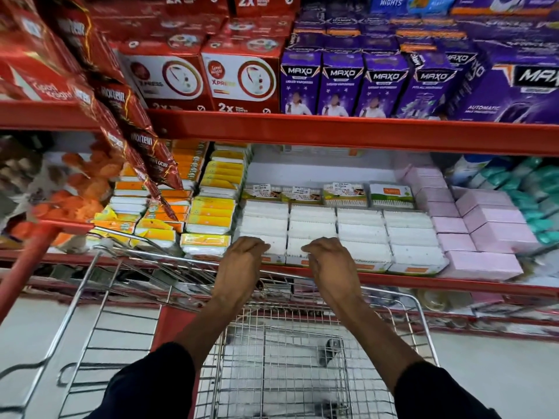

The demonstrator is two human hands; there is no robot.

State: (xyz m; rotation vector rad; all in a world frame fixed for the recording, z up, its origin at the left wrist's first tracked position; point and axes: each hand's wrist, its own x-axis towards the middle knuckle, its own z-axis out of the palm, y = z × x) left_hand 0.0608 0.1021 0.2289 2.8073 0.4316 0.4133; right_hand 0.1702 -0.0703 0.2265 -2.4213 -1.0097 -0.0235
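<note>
Red store shelves (332,133) fill the view. Both hands reach to the near row of white packs (360,237) on the middle shelf. The left hand (242,263) lies on the pack at the left end, and the right hand (331,263) on the next one. The fingers bend down onto the packs, but I cannot tell if they hold tight. Yellow packs (211,207) sit to the left and pink boxes (490,225) to the right. A wire cart (287,358) stands near, under the arms.

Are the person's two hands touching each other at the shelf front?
Apart. The head view shows a plain gap between the left hand and the right hand, with the white packs on the shelf visible through it.
</note>
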